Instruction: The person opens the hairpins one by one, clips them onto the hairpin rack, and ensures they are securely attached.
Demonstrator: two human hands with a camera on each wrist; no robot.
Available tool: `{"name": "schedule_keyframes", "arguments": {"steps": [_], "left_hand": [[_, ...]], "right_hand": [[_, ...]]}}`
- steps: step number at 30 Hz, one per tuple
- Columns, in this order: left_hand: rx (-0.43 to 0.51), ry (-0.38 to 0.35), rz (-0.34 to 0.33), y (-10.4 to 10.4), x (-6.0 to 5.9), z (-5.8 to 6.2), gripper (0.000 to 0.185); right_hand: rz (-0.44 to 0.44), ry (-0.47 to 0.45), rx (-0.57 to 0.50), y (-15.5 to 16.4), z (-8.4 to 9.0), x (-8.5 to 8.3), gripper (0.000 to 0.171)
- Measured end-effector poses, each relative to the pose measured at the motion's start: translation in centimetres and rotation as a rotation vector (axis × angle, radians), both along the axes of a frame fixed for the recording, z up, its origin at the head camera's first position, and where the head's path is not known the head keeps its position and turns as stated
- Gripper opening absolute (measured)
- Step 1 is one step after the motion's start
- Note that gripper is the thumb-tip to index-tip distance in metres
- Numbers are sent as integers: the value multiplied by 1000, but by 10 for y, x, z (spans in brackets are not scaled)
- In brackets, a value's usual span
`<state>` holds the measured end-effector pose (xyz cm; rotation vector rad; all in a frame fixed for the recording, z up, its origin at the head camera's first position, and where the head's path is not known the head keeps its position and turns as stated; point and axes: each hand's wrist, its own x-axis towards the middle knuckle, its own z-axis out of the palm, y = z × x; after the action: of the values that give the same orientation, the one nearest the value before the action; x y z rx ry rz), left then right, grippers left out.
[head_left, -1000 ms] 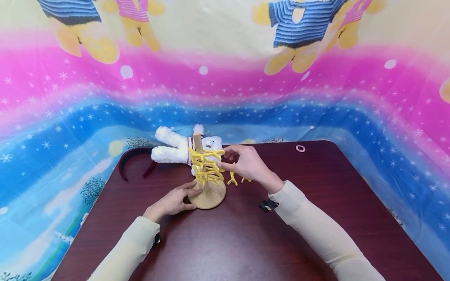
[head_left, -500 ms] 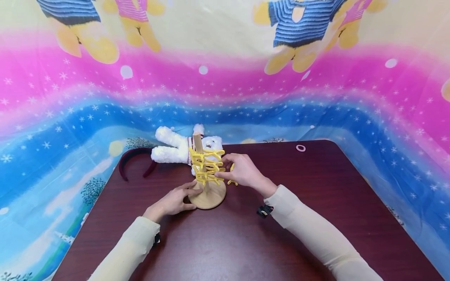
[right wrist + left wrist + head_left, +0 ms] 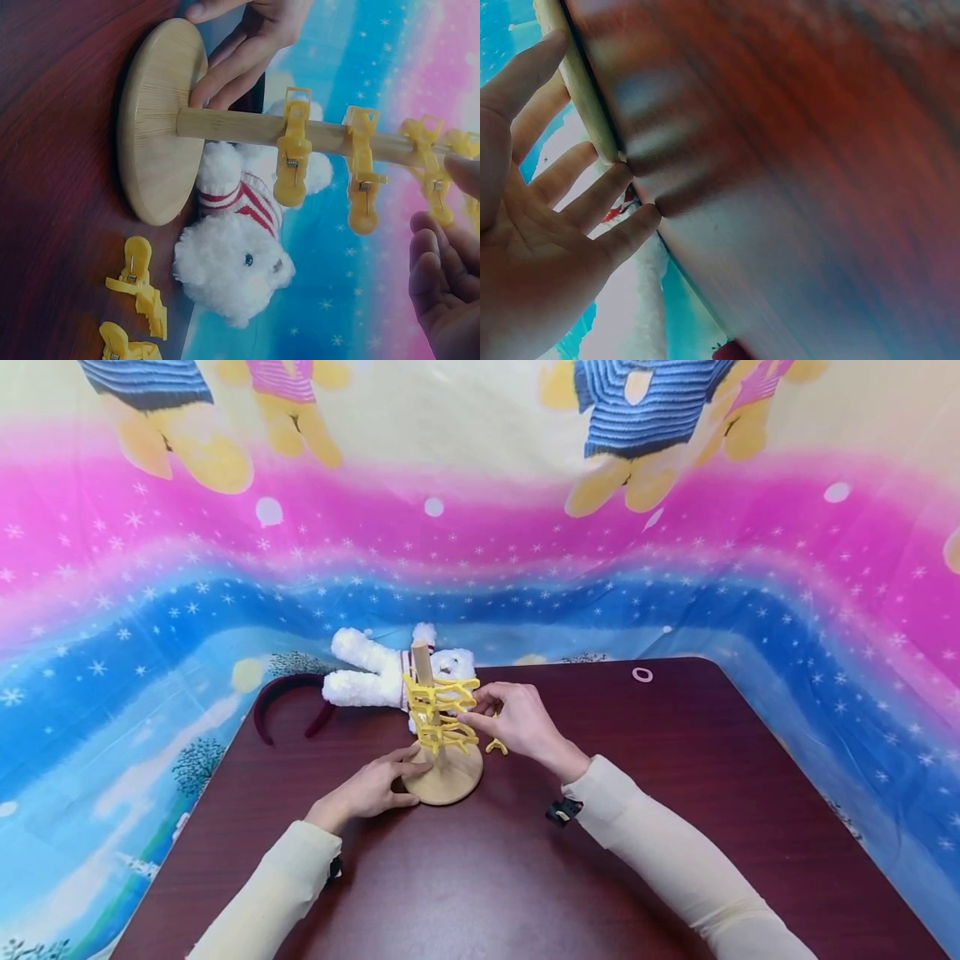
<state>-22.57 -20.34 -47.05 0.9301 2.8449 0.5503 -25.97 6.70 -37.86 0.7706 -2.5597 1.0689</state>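
Note:
A wooden stand has a round base point(image 3: 450, 789) and an upright post point(image 3: 422, 664) with several yellow clips along it. My left hand point(image 3: 371, 785) rests at the base's left side. In the left wrist view, its spread fingers point(image 3: 600, 195) lie against the wooden edge. Beside the post, my right hand point(image 3: 521, 718) pinches a yellow clip point(image 3: 436, 187) between thumb and fingertips, as the right wrist view shows. Lower on the post sit two more clips, one nearest the base point(image 3: 292, 165) and another above it point(image 3: 363, 180).
A loose yellow clip point(image 3: 135, 270) and a second loose clip point(image 3: 120, 345) lie on the dark table point(image 3: 465, 877). Behind the stand is a white plush bear point(image 3: 367, 681) on its back. A dark red headband point(image 3: 288, 685) is at left, a pink ring point(image 3: 642, 675) at back right.
My right hand has shifted down along the clips and then slightly back up, now covering one loose clip in the head view. The left hand and the stand have stayed in place.

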Motion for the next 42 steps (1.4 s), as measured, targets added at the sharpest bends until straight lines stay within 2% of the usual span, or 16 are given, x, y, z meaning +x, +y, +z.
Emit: {"name": "schedule_keyframes", "arguments": {"steps": [7,17,24,42], "left_hand": [[4,-10,7,0,0,0,56],[13,-1,-3,0,1,0,55],[19,8,-7,0,0,0,55],[9,5,-7,0,1,1,55]], "right_hand": [[13,48,18,1,0,0,32],[-7,-6,28,1,1,1,33],[-6,-56,-3,2,2,1,37],[9,-85,-10,8,0,-1,37]]}}
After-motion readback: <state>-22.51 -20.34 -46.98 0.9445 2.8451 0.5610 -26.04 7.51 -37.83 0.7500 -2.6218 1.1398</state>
